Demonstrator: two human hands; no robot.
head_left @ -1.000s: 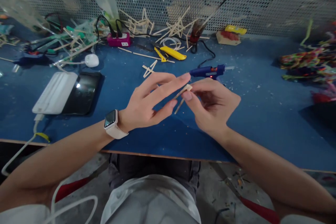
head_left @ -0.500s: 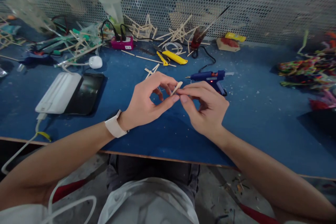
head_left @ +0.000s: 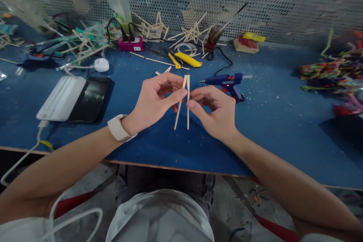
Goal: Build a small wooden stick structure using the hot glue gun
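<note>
Two thin wooden sticks stand side by side between my hands, close together at their tops and spread apart lower down. My left hand [head_left: 163, 96] pinches the left wooden stick [head_left: 178, 115] between thumb and fingers. The right wooden stick [head_left: 188, 117] is in the closed fingertips of my right hand [head_left: 214, 109]. Whether the tops are joined, I cannot tell. Behind my left hand, part of a small stick piece [head_left: 164, 70] shows on the table. A blue glue gun [head_left: 227, 80] with a lit red light lies just beyond my right hand.
On the blue table [head_left: 272, 132], a yellow box cutter [head_left: 188, 60] and yellow-handled pliers [head_left: 175, 60] lie ahead. A white power bank [head_left: 61, 98] and black phone [head_left: 90, 100] are at left. Stick frames [head_left: 153, 28], a pink power strip [head_left: 131, 44] and cords line the mesh wall.
The sticks have swung from pointing toward the camera to standing lengthwise, so both now show as a narrow upside-down V. Both hands have turned slightly and stay close together.
</note>
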